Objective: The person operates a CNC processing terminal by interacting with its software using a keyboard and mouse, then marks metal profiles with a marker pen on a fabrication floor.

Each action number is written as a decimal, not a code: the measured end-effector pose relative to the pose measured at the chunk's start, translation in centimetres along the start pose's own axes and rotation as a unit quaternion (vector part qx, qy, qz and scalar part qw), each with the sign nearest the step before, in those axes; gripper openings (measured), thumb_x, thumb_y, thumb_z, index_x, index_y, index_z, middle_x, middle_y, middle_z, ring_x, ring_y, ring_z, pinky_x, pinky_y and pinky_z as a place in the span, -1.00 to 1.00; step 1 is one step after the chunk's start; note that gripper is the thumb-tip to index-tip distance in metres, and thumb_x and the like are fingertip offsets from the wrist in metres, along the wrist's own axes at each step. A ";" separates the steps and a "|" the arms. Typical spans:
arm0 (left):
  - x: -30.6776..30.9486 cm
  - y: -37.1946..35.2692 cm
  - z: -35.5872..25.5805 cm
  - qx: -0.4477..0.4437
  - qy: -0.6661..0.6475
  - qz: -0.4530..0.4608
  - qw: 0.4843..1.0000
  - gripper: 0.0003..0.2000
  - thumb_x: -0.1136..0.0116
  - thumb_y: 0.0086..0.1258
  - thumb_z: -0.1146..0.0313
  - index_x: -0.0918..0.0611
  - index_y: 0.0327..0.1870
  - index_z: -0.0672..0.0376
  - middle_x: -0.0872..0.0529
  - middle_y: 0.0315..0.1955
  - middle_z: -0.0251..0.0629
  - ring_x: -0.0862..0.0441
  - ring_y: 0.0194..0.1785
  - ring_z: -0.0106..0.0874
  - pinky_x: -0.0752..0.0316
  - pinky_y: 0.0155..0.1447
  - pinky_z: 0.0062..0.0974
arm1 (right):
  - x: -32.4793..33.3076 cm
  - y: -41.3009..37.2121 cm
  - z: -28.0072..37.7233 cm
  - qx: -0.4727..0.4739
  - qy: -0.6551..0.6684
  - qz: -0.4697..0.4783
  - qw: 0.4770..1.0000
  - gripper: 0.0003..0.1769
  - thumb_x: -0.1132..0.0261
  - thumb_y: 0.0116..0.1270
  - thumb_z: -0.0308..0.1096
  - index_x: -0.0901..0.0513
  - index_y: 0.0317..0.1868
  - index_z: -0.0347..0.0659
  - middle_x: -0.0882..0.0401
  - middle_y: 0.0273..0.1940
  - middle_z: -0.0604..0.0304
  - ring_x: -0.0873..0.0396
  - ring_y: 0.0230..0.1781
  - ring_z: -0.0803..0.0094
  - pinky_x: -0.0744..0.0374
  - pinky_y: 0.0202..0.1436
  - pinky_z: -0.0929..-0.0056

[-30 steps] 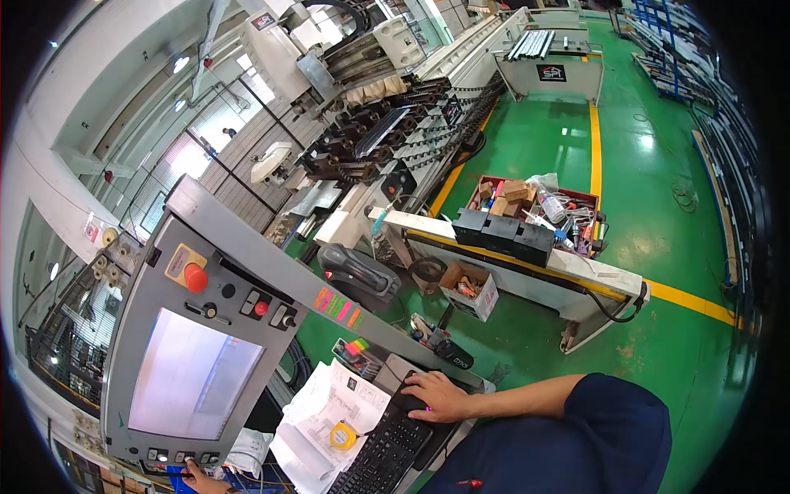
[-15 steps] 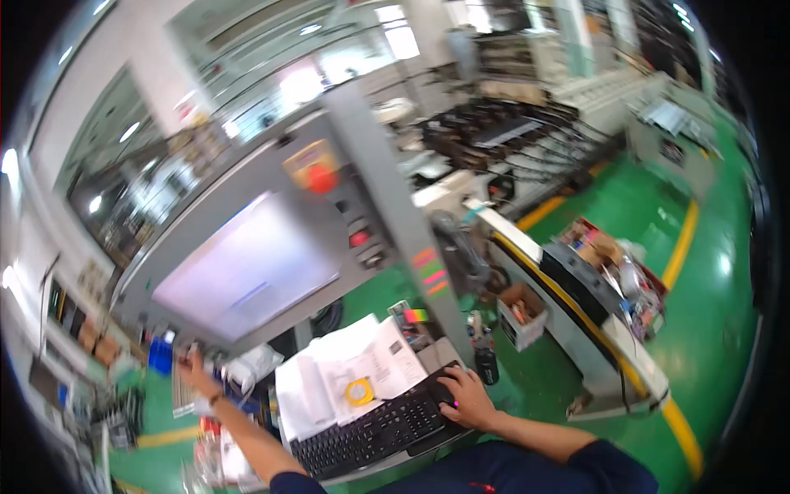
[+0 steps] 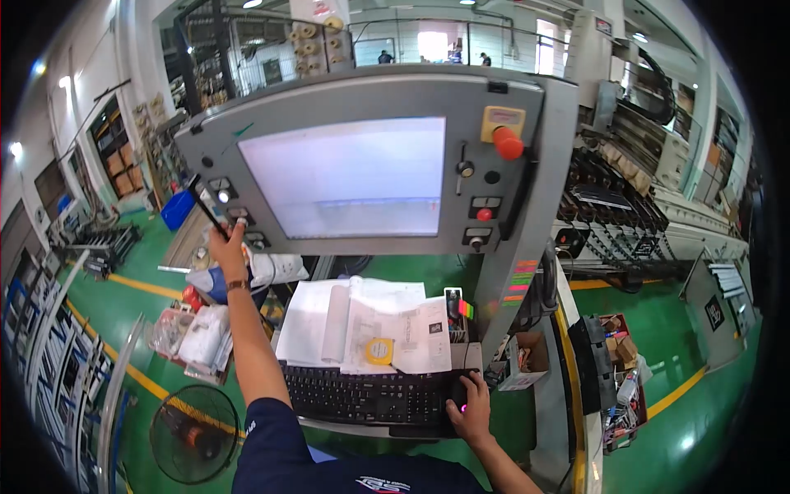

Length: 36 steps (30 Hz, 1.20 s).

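Note:
My left hand (image 3: 230, 252) is at the lower left edge of a grey control panel (image 3: 346, 92). Its fingers close around the lower end of a black handle (image 3: 207, 206), and one digit reaches up to a button beside it. My right hand (image 3: 471, 410) rests over a black computer mouse (image 3: 457, 390), whose side glows pink. Left of the mouse lies a black keyboard (image 3: 354, 393). Behind it, open papers (image 3: 415, 323) carry a yellow tape measure (image 3: 379, 351). The panel's screen (image 3: 346, 173) is lit and mostly white.
A red emergency button (image 3: 508, 142) juts from the panel's upper right. A grey post (image 3: 535, 181) stands to the right, with a cardboard box (image 3: 527, 361) on the floor beyond. A round fan (image 3: 194, 433) and plastic-wrapped items (image 3: 204, 336) are at lower left.
My view has turned left and levelled, so the panel now faces me nearly straight on. My left hand is at the panel's handle and button; my right hand stays on the mouse.

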<state>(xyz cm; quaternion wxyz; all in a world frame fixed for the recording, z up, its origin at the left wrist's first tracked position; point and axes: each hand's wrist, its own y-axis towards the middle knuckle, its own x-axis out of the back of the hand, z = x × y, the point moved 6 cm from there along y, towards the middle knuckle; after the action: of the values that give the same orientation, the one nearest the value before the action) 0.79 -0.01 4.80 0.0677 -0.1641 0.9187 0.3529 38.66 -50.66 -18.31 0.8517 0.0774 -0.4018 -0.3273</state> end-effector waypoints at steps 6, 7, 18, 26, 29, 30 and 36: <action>-0.5 0.1 0.3 -0.017 -0.046 0.000 0.999 -0.67 -0.52 0.32 0.43 -0.48 -0.17 0.11 -0.40 -0.41 -0.60 -0.32 -0.37 -0.70 -0.27 -0.29 -0.70 | 0.1 -0.3 0.6 0.004 0.008 0.003 1.000 -0.29 -0.46 0.03 -0.34 -0.55 0.27 -0.22 -0.42 0.38 -0.13 -0.34 0.44 -0.21 -0.32 0.52 -0.11; -0.4 0.1 0.4 -0.023 -0.026 -0.002 0.999 -0.67 -0.53 0.32 0.42 -0.49 -0.17 0.12 -0.42 -0.39 -0.58 -0.33 -0.36 -0.69 -0.29 -0.27 -0.70 | 0.0 -0.3 0.6 0.009 0.006 0.003 1.000 -0.30 -0.45 0.03 -0.34 -0.56 0.27 -0.21 -0.43 0.38 -0.12 -0.35 0.43 -0.20 -0.33 0.52 -0.11; -0.6 -0.7 -1.1 -0.002 -0.058 0.016 0.998 -0.68 -0.49 0.30 0.48 -0.50 -0.14 0.17 -0.41 -0.40 -0.54 -0.32 -0.35 -0.66 -0.31 -0.22 -0.68 | 0.0 -0.4 2.1 -0.001 -0.003 -0.001 1.000 -0.34 -0.41 0.01 -0.31 -0.61 0.22 -0.21 -0.48 0.35 -0.05 -0.44 0.38 -0.12 -0.43 0.46 -0.01; -0.2 -0.6 -0.7 0.002 -0.068 0.040 0.997 -0.67 -0.51 0.31 0.42 -0.53 -0.09 0.20 -0.43 -0.38 -0.54 -0.35 -0.33 -0.66 -0.33 -0.22 -0.66 | -0.3 -0.5 2.2 -0.010 -0.020 -0.002 1.000 -0.38 -0.36 0.03 -0.30 -0.63 0.20 -0.18 -0.50 0.34 -0.05 -0.50 0.35 -0.07 -0.50 0.38 0.04; 0.0 -0.5 -1.1 -0.005 -0.059 0.047 0.997 -0.66 -0.51 0.29 0.41 -0.53 -0.09 0.21 -0.43 -0.37 -0.53 -0.34 -0.33 -0.65 -0.33 -0.22 -0.66 | -0.5 -0.6 1.7 0.015 -0.032 -0.006 0.999 -0.38 -0.36 0.03 -0.30 -0.64 0.20 -0.17 -0.51 0.34 -0.04 -0.52 0.34 -0.07 -0.52 0.37 0.05; -0.2 -0.5 -0.8 -0.010 -0.063 0.049 0.997 -0.66 -0.51 0.29 0.42 -0.53 -0.09 0.21 -0.43 -0.37 -0.53 -0.34 -0.32 -0.65 -0.32 -0.22 -0.66 | -0.6 -0.6 1.7 0.023 -0.036 -0.010 0.999 -0.38 -0.36 0.03 -0.30 -0.64 0.20 -0.18 -0.51 0.34 -0.04 -0.52 0.34 -0.07 -0.52 0.37 0.05; -0.2 -0.5 0.4 0.000 -0.110 0.057 0.992 -0.65 -0.50 0.28 0.46 -0.51 -0.07 0.22 -0.44 -0.33 -0.51 -0.33 -0.32 -0.66 -0.33 -0.23 -0.66 | -0.6 -0.6 1.6 -0.004 0.011 -0.010 1.000 -0.34 -0.36 0.03 -0.31 -0.61 0.24 -0.18 -0.49 0.35 -0.06 -0.51 0.34 -0.09 -0.50 0.40 0.05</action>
<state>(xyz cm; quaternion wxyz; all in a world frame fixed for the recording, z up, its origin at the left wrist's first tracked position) 1.19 -0.03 4.24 0.1479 -0.0715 0.9136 0.3719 36.95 -50.55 -17.86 0.8531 0.0821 -0.3902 -0.3364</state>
